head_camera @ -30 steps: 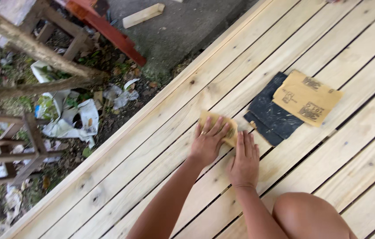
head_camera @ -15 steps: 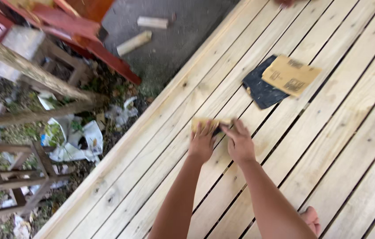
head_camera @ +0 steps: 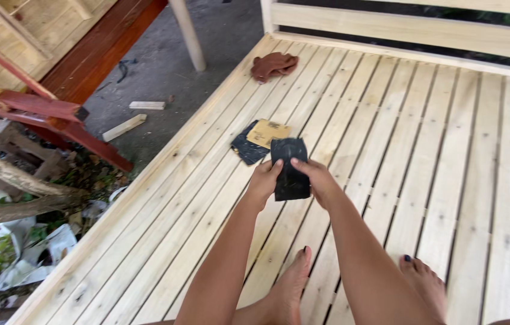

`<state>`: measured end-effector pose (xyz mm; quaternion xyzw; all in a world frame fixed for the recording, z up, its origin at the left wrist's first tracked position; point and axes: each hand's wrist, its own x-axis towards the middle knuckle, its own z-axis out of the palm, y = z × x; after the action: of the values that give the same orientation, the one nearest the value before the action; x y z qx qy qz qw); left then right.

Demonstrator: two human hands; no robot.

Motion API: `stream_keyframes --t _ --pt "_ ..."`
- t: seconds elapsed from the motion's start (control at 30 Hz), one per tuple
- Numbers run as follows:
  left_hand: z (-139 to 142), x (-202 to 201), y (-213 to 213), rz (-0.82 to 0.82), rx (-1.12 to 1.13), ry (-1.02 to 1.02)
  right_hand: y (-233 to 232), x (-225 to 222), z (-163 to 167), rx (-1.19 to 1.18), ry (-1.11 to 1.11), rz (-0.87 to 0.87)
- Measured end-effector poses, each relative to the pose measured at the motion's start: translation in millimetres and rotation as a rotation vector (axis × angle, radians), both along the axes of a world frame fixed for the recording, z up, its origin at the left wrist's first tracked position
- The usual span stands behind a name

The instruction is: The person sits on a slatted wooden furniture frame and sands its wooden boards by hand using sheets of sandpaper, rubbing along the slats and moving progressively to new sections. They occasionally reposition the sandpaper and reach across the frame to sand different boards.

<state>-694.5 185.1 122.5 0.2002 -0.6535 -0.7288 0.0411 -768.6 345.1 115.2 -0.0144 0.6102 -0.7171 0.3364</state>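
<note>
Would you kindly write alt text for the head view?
Both hands, left hand and right hand, hold up a dark sandpaper sheet above a pale slatted wooden platform. More sandpaper sheets and a brown cloth lie beyond.

Labels: one only, a dark printed marking on the tan back of the sandpaper sheet (head_camera: 268,133), too small to make out.
Its place: the tan sheet lies flat on the pale wooden slats (head_camera: 387,150), overlapping a dark sheet (head_camera: 246,148) beneath it.
Shape and colour: rectangular, tan with a darker mark near the middle.
Packages: white plastic bags (head_camera: 32,253) crumpled on the ground at lower left, among leaves.
Signs, screens: none in view.
</note>
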Motion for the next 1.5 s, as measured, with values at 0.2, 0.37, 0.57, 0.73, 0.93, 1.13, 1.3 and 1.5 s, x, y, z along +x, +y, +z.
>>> stream_keyframes --t 0.2,0.37,0.57,0.73,0.93,1.13,1.3,1.5 --pt "56 -34 55 -0.080 0.117 0.192 68 5 92 -0.212 0.013 -0.013" --pt "85 -43 59 -0.125 0.064 0.205 81 8 138 -0.010 0.101 -0.033" --pt "50 -62 43 -0.119 -0.107 -0.084 116 -29 107 0.461 0.528 -0.354" --pt "-54 -60 3 -0.083 -0.397 -0.071 151 -7 1 1.020 0.997 -0.356" --pt "-137 -35 46 -0.256 -0.951 -0.217 129 140 -132 1.367 0.875 0.161" --pt "-139 -35 145 -0.947 -1.222 0.176 128 173 -157 1.313 0.931 -0.005" --pt "-146 -73 169 -0.876 -1.355 0.319 126 174 -144 1.319 0.947 -0.025" --pt "-163 -79 181 -1.109 -1.292 0.334 123 172 -134 1.331 0.877 0.013"
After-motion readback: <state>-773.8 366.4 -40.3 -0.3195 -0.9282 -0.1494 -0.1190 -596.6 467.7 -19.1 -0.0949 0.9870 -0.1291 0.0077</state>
